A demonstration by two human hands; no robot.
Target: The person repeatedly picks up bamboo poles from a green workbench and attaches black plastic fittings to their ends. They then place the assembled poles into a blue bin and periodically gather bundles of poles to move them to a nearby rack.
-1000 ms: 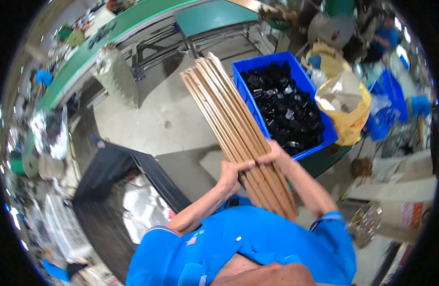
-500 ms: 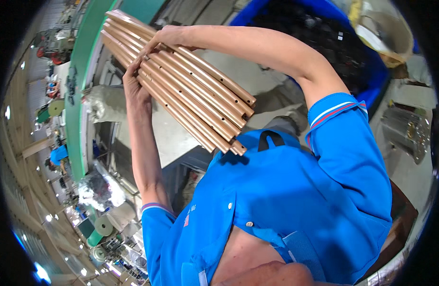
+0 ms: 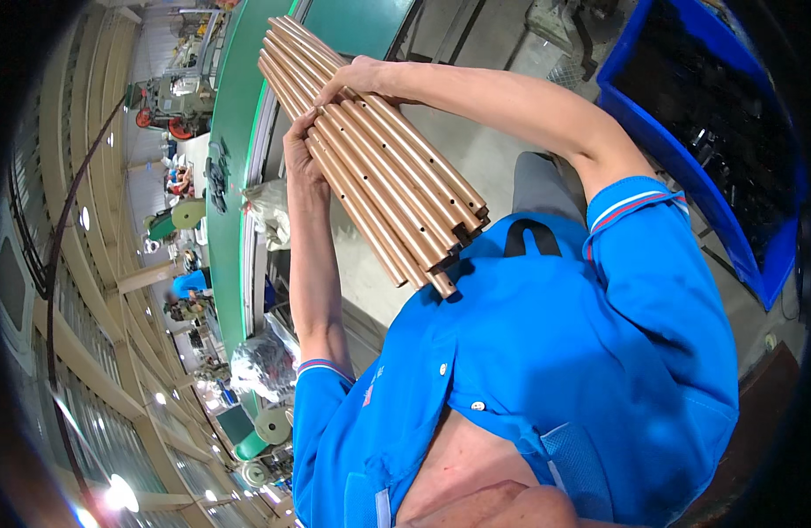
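Observation:
A bundle of several copper-coloured metal tubes (image 3: 397, 189) with small holes along their sides slants across the upper middle, its near ends uneven and close to my blue shirt front. My left hand (image 3: 305, 150) is closed round the bundle's left side. Over its top and right side lies my right hand (image 3: 360, 79), fingers curled down on the tubes and almost meeting the left fingers. The palms and the underside of the bundle are hidden. Beyond my hands, the far ends lie over the green surface in the view.
A long green-topped bench (image 3: 234, 158) runs along the left, with dark gloves (image 3: 216, 176) on it. A whitish sack (image 3: 269, 214) and a clear plastic bag (image 3: 265, 365) sit beside it. A blue bin (image 3: 639, 110) of dark parts stands right. Another person (image 3: 190, 283) is far left.
The view has swung, so the bench and blue bin appear farther right. Both hands keep their hold on the tubes, and the bundle sits slightly farther right in the picture.

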